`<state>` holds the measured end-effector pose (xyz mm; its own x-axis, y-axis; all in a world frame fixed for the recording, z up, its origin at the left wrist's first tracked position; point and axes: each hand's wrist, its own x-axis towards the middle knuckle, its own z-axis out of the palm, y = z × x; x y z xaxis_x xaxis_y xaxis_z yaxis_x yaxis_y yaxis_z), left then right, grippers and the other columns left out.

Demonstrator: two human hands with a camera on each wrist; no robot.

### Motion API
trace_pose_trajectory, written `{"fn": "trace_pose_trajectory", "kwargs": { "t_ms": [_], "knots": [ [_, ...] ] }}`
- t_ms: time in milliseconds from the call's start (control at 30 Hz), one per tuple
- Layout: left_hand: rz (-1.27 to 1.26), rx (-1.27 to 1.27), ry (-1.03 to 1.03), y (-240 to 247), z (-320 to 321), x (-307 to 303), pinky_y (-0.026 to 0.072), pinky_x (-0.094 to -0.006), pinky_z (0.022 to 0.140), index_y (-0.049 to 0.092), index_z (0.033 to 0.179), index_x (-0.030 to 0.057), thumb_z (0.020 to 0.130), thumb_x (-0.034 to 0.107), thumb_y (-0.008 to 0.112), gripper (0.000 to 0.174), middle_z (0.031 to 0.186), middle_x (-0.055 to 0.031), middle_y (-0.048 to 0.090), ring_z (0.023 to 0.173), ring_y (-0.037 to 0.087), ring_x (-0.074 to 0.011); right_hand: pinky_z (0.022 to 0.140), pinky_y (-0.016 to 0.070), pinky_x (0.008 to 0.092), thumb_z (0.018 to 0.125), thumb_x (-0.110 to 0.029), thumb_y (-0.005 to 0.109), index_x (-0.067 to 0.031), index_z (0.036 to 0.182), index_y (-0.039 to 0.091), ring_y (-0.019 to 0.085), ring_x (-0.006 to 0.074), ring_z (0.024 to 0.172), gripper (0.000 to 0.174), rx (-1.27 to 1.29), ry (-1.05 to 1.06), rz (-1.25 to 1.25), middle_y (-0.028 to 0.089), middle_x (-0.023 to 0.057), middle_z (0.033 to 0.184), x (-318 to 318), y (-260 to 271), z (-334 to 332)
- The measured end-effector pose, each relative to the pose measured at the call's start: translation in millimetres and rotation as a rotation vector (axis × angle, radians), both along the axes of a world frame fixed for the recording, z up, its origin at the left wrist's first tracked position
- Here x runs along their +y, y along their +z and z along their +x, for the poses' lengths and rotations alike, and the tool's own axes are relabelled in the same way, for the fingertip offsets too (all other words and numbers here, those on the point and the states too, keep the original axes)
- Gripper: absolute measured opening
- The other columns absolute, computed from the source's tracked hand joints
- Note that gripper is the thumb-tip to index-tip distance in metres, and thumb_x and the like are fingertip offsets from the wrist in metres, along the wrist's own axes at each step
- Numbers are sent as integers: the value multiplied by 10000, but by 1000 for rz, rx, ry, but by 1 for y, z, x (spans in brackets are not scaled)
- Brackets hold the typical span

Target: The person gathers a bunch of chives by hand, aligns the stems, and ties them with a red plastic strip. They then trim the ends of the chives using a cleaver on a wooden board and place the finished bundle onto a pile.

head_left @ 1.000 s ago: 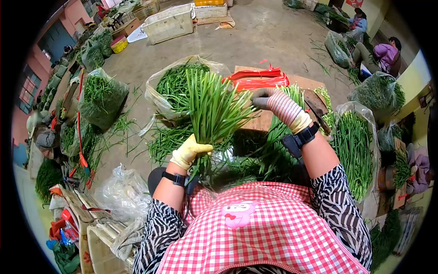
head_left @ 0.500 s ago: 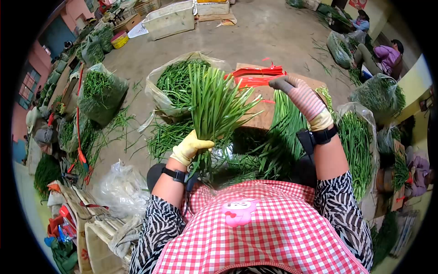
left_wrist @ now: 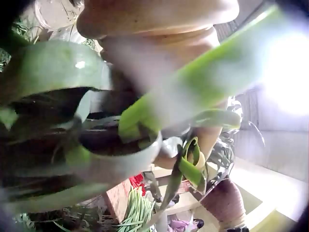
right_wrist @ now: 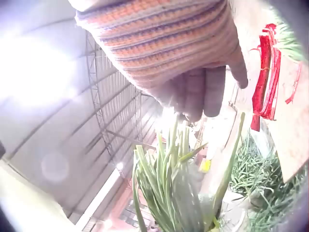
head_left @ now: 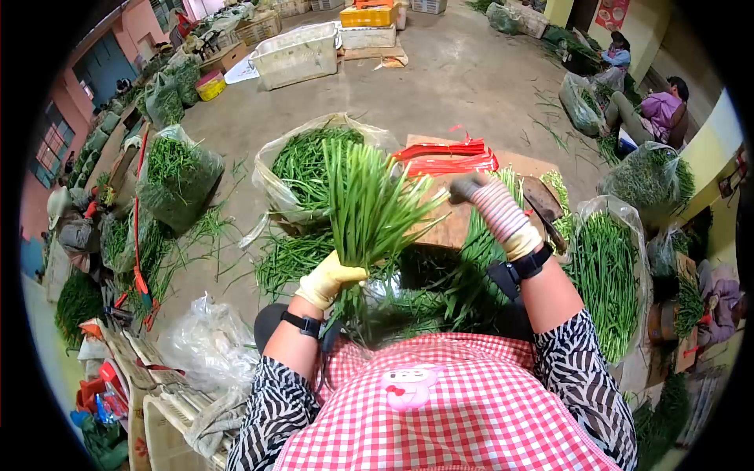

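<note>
My left hand (head_left: pixel 331 280), in a yellow glove, grips a thick bunch of garlic chives (head_left: pixel 360 206) with the pale stem ends pointing up and fanning to the right. Green leaf ends hang below the fist. In the left wrist view, blurred chive leaves (left_wrist: pixel 193 82) cover much of that hand. My right hand (head_left: pixel 492 202), in a striped glove with dark fingers, hovers just right of the stem ends. Its fingers (right_wrist: pixel 212 92) are loosely bent, the thumb apart, and nothing shows between them in the right wrist view.
Red ties (head_left: pixel 448 157) lie on a wooden board (head_left: pixel 448 224) ahead, with more chives (head_left: pixel 483 235) along its right side. A bag of greens (head_left: pixel 302 169) stands at left, another (head_left: pixel 605 267) at right. People (head_left: pixel 664 110) sit at the far right.
My right hand first swung away from the stem ends to the right, fingers extended, then came back beside them. The left hand keeps its grip on the bunch. The head view has tilted slightly.
</note>
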<state>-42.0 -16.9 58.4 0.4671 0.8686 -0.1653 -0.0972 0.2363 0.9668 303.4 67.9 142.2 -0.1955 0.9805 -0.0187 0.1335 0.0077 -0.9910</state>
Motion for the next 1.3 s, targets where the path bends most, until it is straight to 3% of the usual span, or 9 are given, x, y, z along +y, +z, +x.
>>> {"fn": "trace_pose_trajectory", "kwargs": {
  "t_ms": [200, 467, 633, 767, 900, 967, 1033, 1100, 1300],
  "knots": [
    [-33, 22, 78, 0, -1, -6, 480, -286, 671, 714, 1062, -13, 825, 125, 744, 276, 773, -36, 670, 707, 620, -144, 858, 594, 315, 940, -3, 630, 26, 1099, 737, 729, 173, 920, 194, -66, 144, 137, 766, 87, 968, -29, 32, 7],
    [-6, -21, 52, -6, 3, -2, 491, -309, 700, 710, 1168, -25, 813, 142, 768, 396, 914, -53, 701, 755, 623, -164, 833, 577, 464, 878, -434, 728, -80, 1120, 763, 729, 366, 878, 430, -903, 105, 513, 744, 209, 893, -35, 14, -51],
    [-36, -67, 57, -5, 0, -3, 490, -304, 707, 708, 1194, -30, 809, 127, 763, 419, 918, -58, 706, 773, 626, -163, 787, 577, 458, 910, -326, 717, -84, 992, 778, 710, 396, 818, 262, -760, 55, 587, 733, 184, 846, -33, 5, -41],
    [-46, -80, 111, -11, -6, -3, 492, -291, 720, 722, 1160, -23, 831, 100, 719, 351, 884, -47, 700, 724, 621, -154, 818, 582, 460, 902, -274, 697, -91, 1038, 791, 725, 375, 875, 247, -1276, 57, 391, 747, 191, 940, -22, 53, 31],
    [12, 18, 45, -22, -12, 5, 471, -286, 695, 718, 1096, -10, 837, 93, 710, 279, 855, -34, 679, 732, 613, -137, 891, 575, 407, 902, -319, 706, -81, 1185, 758, 745, 330, 956, 374, -1037, 505, 119, 761, 192, 1031, -54, 73, 24],
    [-49, -1, 14, -12, -6, 3, 482, -282, 754, 710, 1181, -5, 825, 82, 732, 367, 986, -32, 707, 833, 622, -131, 890, 574, 408, 901, -332, 723, -67, 1171, 754, 738, 342, 949, 380, -878, 352, 128, 760, 198, 1022, -62, 81, 1],
    [-72, 8, -33, -7, 0, 1, 494, -275, 823, 695, 1258, -4, 813, 74, 742, 454, 1111, -28, 729, 980, 630, -126, 903, 565, 418, 892, -360, 745, -62, 1147, 760, 723, 357, 976, 393, -809, 119, 393, 756, 198, 1053, -49, 79, -18],
    [-46, 31, -34, -9, 9, -1, 479, -285, 712, 724, 1197, 7, 801, 102, 748, 407, 944, -29, 707, 779, 610, -133, 1024, 484, 472, 866, -452, 754, -57, 1048, 778, 689, 374, 1037, 436, -998, -5, 917, 746, 181, 1100, -14, 56, -24],
    [-112, 57, -184, -13, 8, 1, 510, -272, 768, 714, 1257, 9, 804, 30, 748, 454, 1112, -32, 736, 907, 635, -119, 837, 561, 412, 825, -431, 796, -88, 1073, 772, 727, 311, 849, 424, -1050, 570, 266, 766, 155, 915, 31, 22, -38]
  ]
}}
